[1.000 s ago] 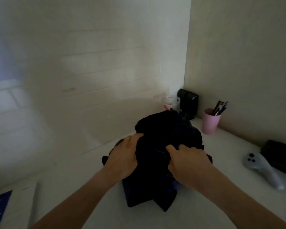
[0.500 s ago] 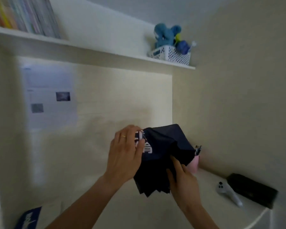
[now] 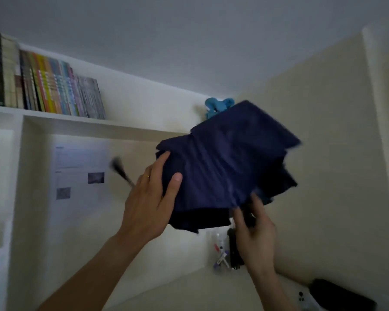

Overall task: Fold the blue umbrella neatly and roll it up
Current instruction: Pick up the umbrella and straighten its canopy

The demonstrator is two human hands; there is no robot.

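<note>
The left hand [image 3: 149, 198] grips the near-left edge of the blue umbrella [image 3: 225, 167]: its thumb lies across the front of the dark fabric and the fingers curl behind the bunched cloth, a ring showing on one of them. The right hand [image 3: 254, 234] is blurred below the umbrella's lower right edge; its fingers reach up to the hem and seem to close around something dark there, but whether they pinch cloth or the handle cannot be told. The umbrella is held up in the air between both hands, its navy canopy collapsed into loose, uneven folds, tilted up toward the right. A dark blurred strap or tip [image 3: 120, 169] sticks out to the left of the umbrella, just beyond the left hand. Behind the umbrella's top edge a blue plush toy [image 3: 216, 107] peeks out on a white shelf [image 3: 81, 123] that runs leftward from the umbrella and carries a row of upright books [image 3: 45, 86]. Below the shelf, left of the umbrella, a printed sheet [image 3: 81, 171] with small pictures hangs on the pale wall. Under the umbrella, beside the right wrist, a clear cup [image 3: 219, 254] of pens stands on the light desk [image 3: 189, 290] in the corner. Further right of it and lower, a white controller [image 3: 302, 298] lies just beside a black case [image 3: 339, 297] on the desk.
</note>
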